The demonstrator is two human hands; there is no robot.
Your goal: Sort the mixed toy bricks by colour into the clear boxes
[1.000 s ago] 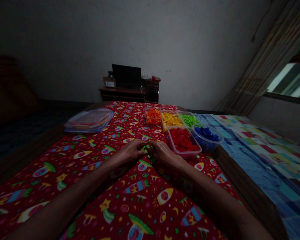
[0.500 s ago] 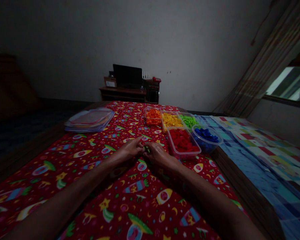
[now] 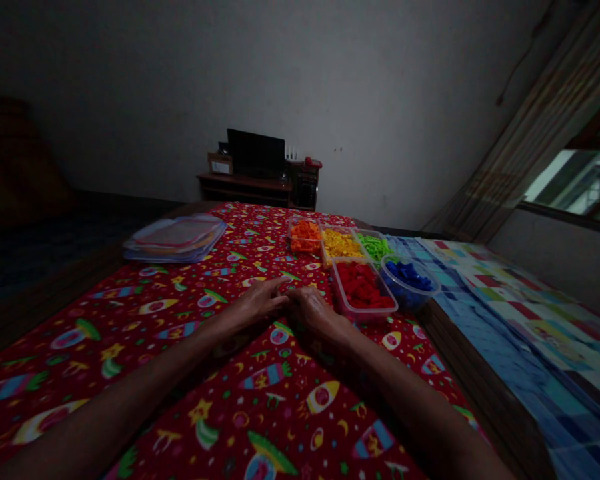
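Above the red patterned tablecloth [image 3: 270, 427], my two hands come together at the fingertips. My left hand [image 3: 260, 300] has its thumb and fingers drawn toward the other hand, with one finger reaching out. Curled fingers of my right hand [image 3: 314, 309] meet it, their tips turned away from view. Whatever lies between the fingertips, if anything, is hidden. Just right of my right hand stands a clear tub of red plastic pieces [image 3: 363, 287]. Beside it is a round tub of blue pieces [image 3: 409, 277].
Behind the red tub are containers of orange pieces [image 3: 306, 235], yellow pieces [image 3: 341, 244] and green pieces [image 3: 375, 247]. Stacked plastic lids [image 3: 175, 239] lie at the far left. A bed with checked covers [image 3: 510, 320] adjoins on the right. A monitor [image 3: 256, 153] stands behind.
My hands stay together at nearly the same spot, with the fingers slightly shifted. A green patch visible between them earlier is covered now. The view has turned slightly.
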